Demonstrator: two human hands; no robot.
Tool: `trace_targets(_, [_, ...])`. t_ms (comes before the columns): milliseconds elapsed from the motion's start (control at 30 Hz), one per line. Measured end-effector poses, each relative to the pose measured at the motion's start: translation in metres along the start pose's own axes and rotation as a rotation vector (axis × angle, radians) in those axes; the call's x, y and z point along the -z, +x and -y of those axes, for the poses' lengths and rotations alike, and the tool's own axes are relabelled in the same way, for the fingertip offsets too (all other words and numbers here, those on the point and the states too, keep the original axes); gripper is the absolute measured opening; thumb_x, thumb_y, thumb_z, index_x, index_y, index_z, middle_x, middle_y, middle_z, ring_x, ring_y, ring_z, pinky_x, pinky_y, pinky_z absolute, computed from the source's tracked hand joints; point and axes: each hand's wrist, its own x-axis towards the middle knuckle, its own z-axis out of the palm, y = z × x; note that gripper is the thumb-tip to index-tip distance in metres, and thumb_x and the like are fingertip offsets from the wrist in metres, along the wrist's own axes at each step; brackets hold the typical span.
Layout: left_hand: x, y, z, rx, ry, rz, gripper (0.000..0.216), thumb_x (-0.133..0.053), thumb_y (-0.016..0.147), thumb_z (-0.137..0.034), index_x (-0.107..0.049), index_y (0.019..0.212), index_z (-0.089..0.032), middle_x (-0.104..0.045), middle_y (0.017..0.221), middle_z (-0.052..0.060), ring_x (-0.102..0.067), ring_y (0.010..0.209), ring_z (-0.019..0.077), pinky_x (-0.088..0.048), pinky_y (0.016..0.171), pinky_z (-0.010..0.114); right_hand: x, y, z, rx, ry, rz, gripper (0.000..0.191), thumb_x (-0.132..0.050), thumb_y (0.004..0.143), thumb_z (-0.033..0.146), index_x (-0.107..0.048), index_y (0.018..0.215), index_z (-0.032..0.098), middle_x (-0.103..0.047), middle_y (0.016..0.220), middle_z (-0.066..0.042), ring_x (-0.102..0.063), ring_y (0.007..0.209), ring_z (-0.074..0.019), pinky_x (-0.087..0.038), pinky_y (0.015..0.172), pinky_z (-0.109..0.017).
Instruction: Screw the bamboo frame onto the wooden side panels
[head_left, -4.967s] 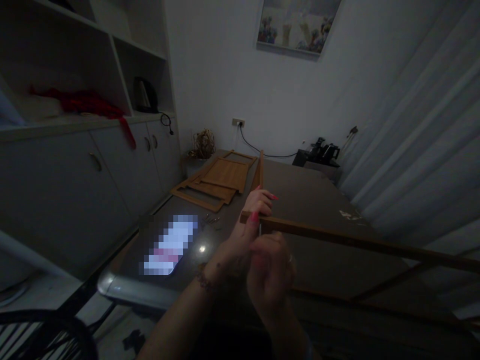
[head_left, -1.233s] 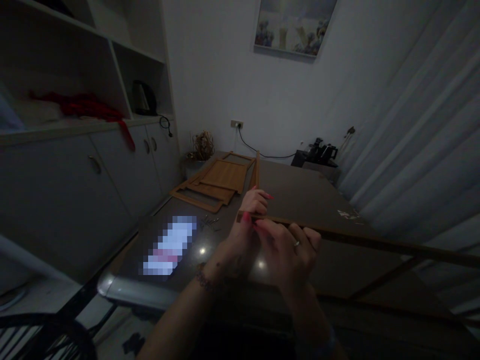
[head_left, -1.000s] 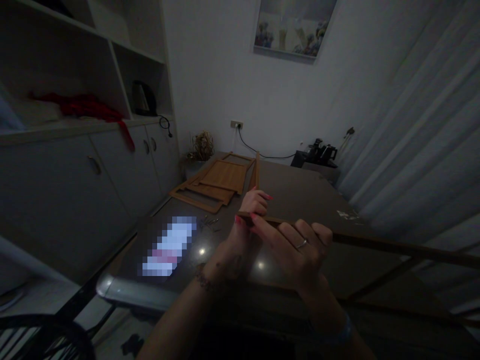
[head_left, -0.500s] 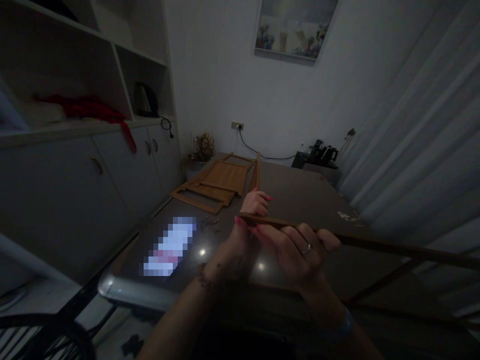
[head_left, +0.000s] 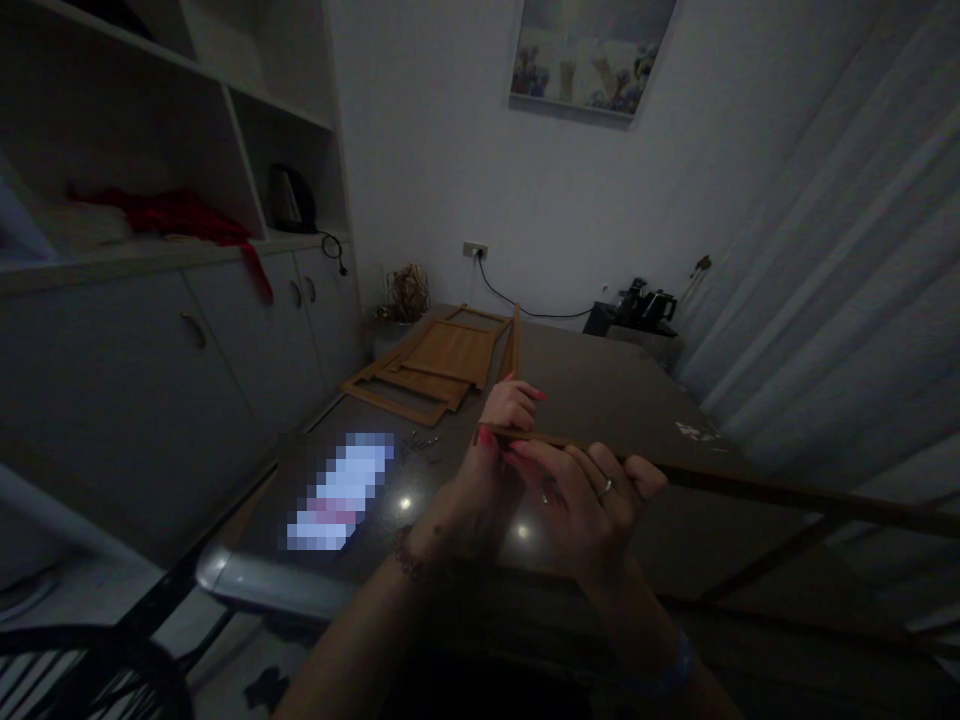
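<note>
Head view: our left hand (head_left: pixel 504 420) is closed around the near corner of the wooden frame (head_left: pixel 787 492), which we hold up above the table (head_left: pixel 622 400), with its top rail running away to the right. Our right hand (head_left: pixel 592 500) is closed over that rail, fingers curled on top, touching the left hand.

Five seconds ago this hand was lower, under the corner, and blurred. One second ago it lay a little further right along the rail, and now it has slid back towards the corner. The frame itself has hardly moved. Whether the right hand also pinches some small part, we cannot tell.

Loose screws (head_left: pixel 421 442) and flat wooden panels (head_left: pixel 442 365) lie on the table further away. We can read no brand or writing: the patch (head_left: pixel 341 490) on the table is blurred, and the wall picture (head_left: pixel 592 50) shows no letters.
</note>
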Motion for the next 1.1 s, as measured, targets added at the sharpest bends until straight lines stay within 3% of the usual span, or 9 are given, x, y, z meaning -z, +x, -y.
trace_targets(267, [-0.001,0.001,-0.002,-0.045,-0.002,-0.017,0.065,-0.004,0.092,-0.066,-0.041,0.063,-0.022,-0.047,0.064,0.002,-0.056,0.084,0.0229,-0.042,0.095,0.049,0.003,0.005,-0.014,0.220,-0.052,-0.002,0.012,-0.061,0.093,0.032,-0.068,0.088,0.023,-0.061,0.056,0.009,-0.046,0.056,-0.0086,-0.023,0.067,-0.033])
trace_targets(500, [-0.002,0.001,-0.004,-0.021,0.036,-0.025,0.066,-0.002,0.091,-0.067,-0.040,0.062,-0.022,-0.045,0.065,0.002,-0.056,0.085,0.0223,-0.042,0.097,0.048,0.003,0.010,-0.020,0.299,-0.012,0.009,0.018,-0.053,0.098,0.028,-0.068,0.089,0.022,-0.061,0.055,0.008,-0.047,0.056,-0.0081,-0.024,0.068,-0.032])
trace_targets(867, [-0.003,0.002,-0.007,-0.028,0.000,-0.027,0.065,-0.003,0.093,-0.065,-0.041,0.063,-0.022,-0.046,0.065,0.002,-0.057,0.085,0.0224,-0.040,0.098,0.049,0.002,0.009,-0.023,0.320,0.022,-0.019,0.007,-0.062,0.092,0.028,-0.065,0.087,0.024,-0.059,0.054,0.011,-0.048,0.057,-0.0066,-0.025,0.068,-0.031])
trace_targets(1000, [-0.004,0.000,-0.006,-0.002,0.031,-0.057,0.067,-0.001,0.090,-0.068,-0.041,0.062,-0.023,-0.046,0.064,0.002,-0.057,0.086,0.0234,-0.040,0.100,0.051,0.008,0.017,-0.016,0.234,-0.086,-0.047,0.024,-0.064,0.090,0.035,-0.054,0.072,0.022,-0.056,0.051,0.011,-0.047,0.057,-0.0080,-0.024,0.066,-0.032])
trace_targets(1100, [-0.004,-0.001,-0.003,-0.005,0.064,-0.052,0.069,0.002,0.090,-0.068,-0.042,0.062,-0.023,-0.047,0.064,0.002,-0.057,0.086,0.0230,-0.041,0.099,0.050,0.012,0.026,-0.009,0.204,-0.219,0.053,0.033,-0.060,0.091,0.039,-0.048,0.066,0.022,-0.050,0.048,0.008,-0.042,0.056,-0.0111,-0.020,0.060,-0.033])
